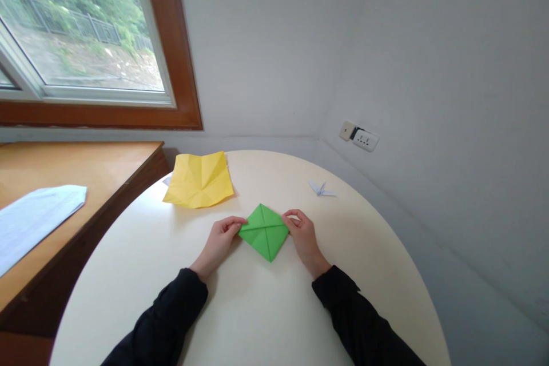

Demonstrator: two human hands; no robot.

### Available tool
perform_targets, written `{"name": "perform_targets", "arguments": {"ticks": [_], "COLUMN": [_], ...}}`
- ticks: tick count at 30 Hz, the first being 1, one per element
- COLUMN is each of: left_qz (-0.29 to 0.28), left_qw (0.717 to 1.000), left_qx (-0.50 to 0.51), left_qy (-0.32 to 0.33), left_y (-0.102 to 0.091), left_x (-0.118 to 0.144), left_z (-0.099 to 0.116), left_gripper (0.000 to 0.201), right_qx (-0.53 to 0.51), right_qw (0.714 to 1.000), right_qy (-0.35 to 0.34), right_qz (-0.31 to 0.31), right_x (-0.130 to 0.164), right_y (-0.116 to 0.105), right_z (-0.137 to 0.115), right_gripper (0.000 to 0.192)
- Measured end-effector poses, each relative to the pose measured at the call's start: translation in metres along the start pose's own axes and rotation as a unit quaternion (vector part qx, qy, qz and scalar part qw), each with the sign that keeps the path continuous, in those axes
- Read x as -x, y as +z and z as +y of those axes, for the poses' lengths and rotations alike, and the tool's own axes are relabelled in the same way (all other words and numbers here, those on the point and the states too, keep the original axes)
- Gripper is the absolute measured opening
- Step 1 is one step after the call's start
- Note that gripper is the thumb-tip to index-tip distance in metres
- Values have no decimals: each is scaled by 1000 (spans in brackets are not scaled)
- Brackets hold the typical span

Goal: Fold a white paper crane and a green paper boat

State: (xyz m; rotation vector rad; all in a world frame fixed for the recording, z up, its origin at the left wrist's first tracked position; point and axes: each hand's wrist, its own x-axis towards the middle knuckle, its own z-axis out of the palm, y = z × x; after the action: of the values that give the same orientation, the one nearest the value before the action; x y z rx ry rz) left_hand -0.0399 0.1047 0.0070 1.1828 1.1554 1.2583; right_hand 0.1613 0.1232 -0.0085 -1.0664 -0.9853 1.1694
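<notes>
A green folded paper (265, 234) in a diamond shape, with crossing creases, is between my hands over the white table. Its left corner is pinched by my left hand (223, 235), thumb and fingers closed on the edge. On the other side, my right hand (302, 233) grips the right corner between thumb and fingers. Beyond them lies a creased yellow paper sheet (201, 182), its edges lifting slightly. A small white paper crane (321, 189) rests farther back, beyond my right hand.
The round white table (257, 326) stands near the wall corner. At left is a wooden desk (115, 166) with a pale blue cloth-like item (38, 220) on it. A wall socket (365, 139) sits beyond the table, and a wood-framed window (186, 68) is at upper left.
</notes>
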Motion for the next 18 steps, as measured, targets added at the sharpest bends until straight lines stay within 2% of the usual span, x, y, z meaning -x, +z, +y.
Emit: {"name": "perform_targets", "arguments": {"ticks": [7, 12, 18], "left_qz": [16, 6, 0], "left_qw": [993, 981, 975], "left_qx": [109, 191, 220], "left_qy": [-47, -45, -42], "left_y": [-2, -1, -2], "left_x": [-1, -1, -4], "left_z": [-2, 2, -1], "left_gripper": [22, 22, 27], "right_qx": [-83, -130, -173], "right_qw": [996, 990, 981], "right_qy": [23, 28, 47], "right_qz": [-15, -38, -70], "right_x": [3, 2, 1], "right_y": [1, 0, -3], "right_z": [-7, -9, -11], "right_gripper": [24, 20, 21]}}
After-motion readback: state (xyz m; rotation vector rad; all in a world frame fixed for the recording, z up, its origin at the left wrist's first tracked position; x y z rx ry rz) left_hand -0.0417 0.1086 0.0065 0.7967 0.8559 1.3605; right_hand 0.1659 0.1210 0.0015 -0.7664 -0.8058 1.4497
